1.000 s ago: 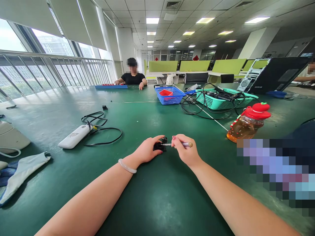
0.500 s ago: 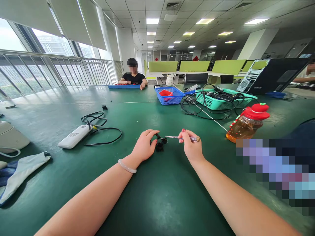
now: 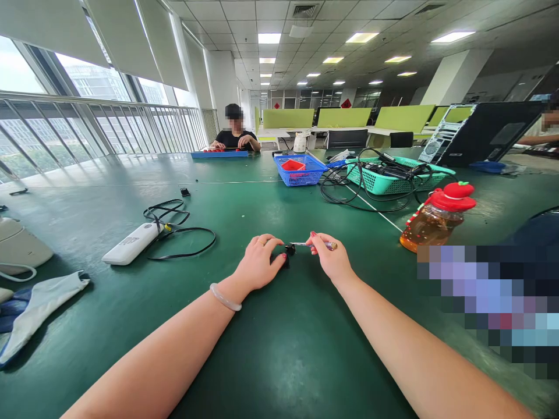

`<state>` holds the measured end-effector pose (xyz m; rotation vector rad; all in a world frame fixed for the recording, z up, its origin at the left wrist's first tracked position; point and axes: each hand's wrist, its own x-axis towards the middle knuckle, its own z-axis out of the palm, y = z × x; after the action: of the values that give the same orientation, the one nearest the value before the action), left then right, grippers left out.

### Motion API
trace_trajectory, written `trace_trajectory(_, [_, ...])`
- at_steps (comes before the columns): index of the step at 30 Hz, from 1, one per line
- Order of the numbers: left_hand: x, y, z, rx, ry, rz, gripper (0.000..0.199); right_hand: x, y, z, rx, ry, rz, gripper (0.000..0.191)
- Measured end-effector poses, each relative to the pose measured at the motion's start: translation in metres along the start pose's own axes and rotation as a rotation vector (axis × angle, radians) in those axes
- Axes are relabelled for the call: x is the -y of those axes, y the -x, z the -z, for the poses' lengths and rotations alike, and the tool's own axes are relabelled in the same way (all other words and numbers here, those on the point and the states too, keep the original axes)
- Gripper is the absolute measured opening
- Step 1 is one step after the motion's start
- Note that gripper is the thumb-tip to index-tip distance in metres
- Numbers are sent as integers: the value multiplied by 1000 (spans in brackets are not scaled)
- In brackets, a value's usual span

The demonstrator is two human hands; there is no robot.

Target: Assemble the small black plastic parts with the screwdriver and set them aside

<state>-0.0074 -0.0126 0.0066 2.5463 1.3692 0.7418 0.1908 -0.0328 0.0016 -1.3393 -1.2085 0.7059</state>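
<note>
Small black blocky plastic-looking pieces (image 3: 290,249) sit just below the middle of the frame, on a smooth dark green counter (image 3: 288,349). Nearest the camera, over at the lower left, there's a crumpled white and blue fabric glove (image 3: 46,305), well clear of the action.

Then the hands. The left hand (image 3: 262,261) has thumb and fingers closed round the black pieces, though I honestly can't tell which of them it's pinching. The right hand (image 3: 331,259) grips a slim screwdriver-like tool with a thin metal shaft (image 3: 301,244), lying nearly level, tip pointing left at the pieces. Can't tell if the tip is actually touching.

My two cents on doing this bit well: brace the left hand on the counter so nothing skates off, keep those fingertips out of the tip's line, and make small, gentle moves. Pieces this tiny would probably flick away if you push hard. I'd hold the shaft lined up with whatever it's meeting, too.

A bit further off, left of centre, lies a white rounded power-bank-like slab (image 3: 133,243) with a loose black cable, and at the right stands a clear bottle of amber liquid with a red lid (image 3: 437,221). Beyond those, upper right of centre: a blue plastic mesh basket (image 3: 301,179) and a teal plastic mesh basket (image 3: 379,185). Farthest along the counter, someone in a black top (image 3: 233,139).
</note>
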Motion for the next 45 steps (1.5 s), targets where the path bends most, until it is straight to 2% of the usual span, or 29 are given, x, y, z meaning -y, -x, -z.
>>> trace_trajectory(2, [-1, 1, -2, 97, 46, -85, 34, 0, 0, 0, -18, 0, 6, 48])
trace_trajectory(4, [-1, 2, -5, 141, 42, -95, 30, 1, 0, 0, -26, 5, 11, 48])
trace_trajectory(8, [4, 1, -6, 108, 5, 27, 25, 2, 1, 0, -22, -1, 12, 48])
trace_trajectory(12, [5, 1, -2, 98, 39, 72, 38, 4, 2, 1, -13, -68, 14, 51])
trace_trajectory(15, [1, 4, -2, 149, 51, 8, 47, 3, 1, 2, -82, -133, 50, 54])
trace_trajectory(20, [-11, 9, -2, 226, 47, -62, 30, 5, 1, 3, -137, -154, 68, 55])
trace_trajectory(26, [-30, 28, 7, 299, 143, -228, 22, 7, 5, 1, -80, -112, 117, 58])
trace_trajectory(30, [-30, 55, 28, 362, 129, -276, 16, 11, 9, 2, -12, -20, 213, 60])
trace_trajectory(32, [-17, 73, 45, 361, 90, -230, 13, 22, 12, 5, 28, 91, 370, 59])
trace_trajectory(33, [-7, 83, 55, 353, 62, -183, 13, 32, 14, 7, 46, 154, 519, 55])
trace_trajectory(36, [36, 113, 87, 296, -23, -18, 15, 75, 34, 18, 101, 220, 1028, 41])
trace_trajectory(38, [70, 133, 108, 265, -67, 72, 19, 110, 60, 26, 54, 211, 1226, 39])
trace_trajectory(40, [100, 152, 127, 222, -98, 164, 23, 143, 91, 33, 2, 282, 1288, 37])
trace_trajectory(42, [123, 168, 143, 173, -116, 246, 26, 165, 119, 39, -73, 388, 1252, 33])
trace_trajectory(43, [132, 174, 150, 159, -121, 287, 26, 171, 130, 41, -96, 446, 1189, 32])
trace_trajectory(45, [146, 184, 160, 132, -129, 362, 27, 173, 143, 44, -195, 434, 1190, 35])
